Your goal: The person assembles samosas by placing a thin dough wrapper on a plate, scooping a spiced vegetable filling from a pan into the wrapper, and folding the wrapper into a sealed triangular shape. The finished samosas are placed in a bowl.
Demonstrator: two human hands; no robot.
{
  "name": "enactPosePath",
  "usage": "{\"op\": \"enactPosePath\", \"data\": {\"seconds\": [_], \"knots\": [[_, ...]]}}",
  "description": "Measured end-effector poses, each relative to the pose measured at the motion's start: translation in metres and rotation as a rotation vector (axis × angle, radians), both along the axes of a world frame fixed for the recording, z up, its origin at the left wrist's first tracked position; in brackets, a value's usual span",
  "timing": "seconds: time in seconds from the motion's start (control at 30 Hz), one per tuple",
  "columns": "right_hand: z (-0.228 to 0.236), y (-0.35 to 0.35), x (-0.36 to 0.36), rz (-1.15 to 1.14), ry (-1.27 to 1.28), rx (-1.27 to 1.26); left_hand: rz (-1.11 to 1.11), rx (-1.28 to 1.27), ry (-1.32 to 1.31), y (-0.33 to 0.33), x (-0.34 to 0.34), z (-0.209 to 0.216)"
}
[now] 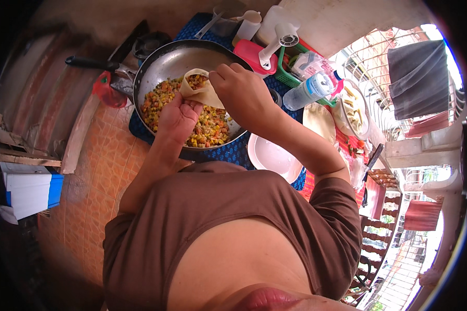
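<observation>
A thin, pale pastry wrapper (206,96), curled into an open cone, has some diced vegetable filling showing inside its mouth. My left hand (180,116) holds it from below, fingers closed around its lower side. My right hand (242,94) is closed at the wrapper's right edge; its fingertips and thumb are hidden beneath the knuckles. Under both hands sits a wide frying pan (174,57), with yellow, orange and green diced filling (210,132) spread over its base.
Right of the pan are a pink bowl (275,158), a water bottle (310,90), a pale round stack of wrappers (319,122) and a container of folded pale pieces (354,106). Behind stand a red-lidded tub (249,52) and a green basket (285,75). The pan's black handle (91,64) juts left.
</observation>
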State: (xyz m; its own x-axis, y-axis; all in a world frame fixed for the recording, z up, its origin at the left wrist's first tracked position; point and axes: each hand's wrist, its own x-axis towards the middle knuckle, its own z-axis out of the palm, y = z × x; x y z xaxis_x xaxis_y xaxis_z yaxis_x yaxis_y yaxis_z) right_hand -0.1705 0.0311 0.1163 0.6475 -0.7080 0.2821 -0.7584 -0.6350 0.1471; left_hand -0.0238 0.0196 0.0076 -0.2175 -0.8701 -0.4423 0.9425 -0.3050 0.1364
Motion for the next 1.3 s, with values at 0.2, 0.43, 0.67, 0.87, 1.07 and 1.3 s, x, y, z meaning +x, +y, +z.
{"op": "enactPosePath", "data": {"seconds": [0.2,0.43,0.67,0.87,1.07,1.3], "knots": [[0.012,0.002,-0.018,0.023,-0.170,-0.091,-0.060,-0.075,0.101,-0.002,0.007,-0.007],[0.003,0.003,-0.029,0.069,-0.184,-0.046,-0.065,-0.063,0.014,0.001,0.007,0.023],[-0.007,0.007,-0.024,0.071,-0.173,-0.009,-0.204,-0.248,-0.081,-0.002,0.014,0.008],[0.025,-0.011,-0.046,0.147,-0.348,0.074,-0.253,-0.281,-0.147,0.003,0.016,0.011],[0.043,-0.018,-0.060,0.237,-0.265,0.338,-0.296,-0.282,-0.209,0.003,0.019,0.012],[0.037,-0.029,-0.051,0.265,-0.227,0.334,-0.367,-0.439,-0.380,0.012,0.010,0.020]]}}
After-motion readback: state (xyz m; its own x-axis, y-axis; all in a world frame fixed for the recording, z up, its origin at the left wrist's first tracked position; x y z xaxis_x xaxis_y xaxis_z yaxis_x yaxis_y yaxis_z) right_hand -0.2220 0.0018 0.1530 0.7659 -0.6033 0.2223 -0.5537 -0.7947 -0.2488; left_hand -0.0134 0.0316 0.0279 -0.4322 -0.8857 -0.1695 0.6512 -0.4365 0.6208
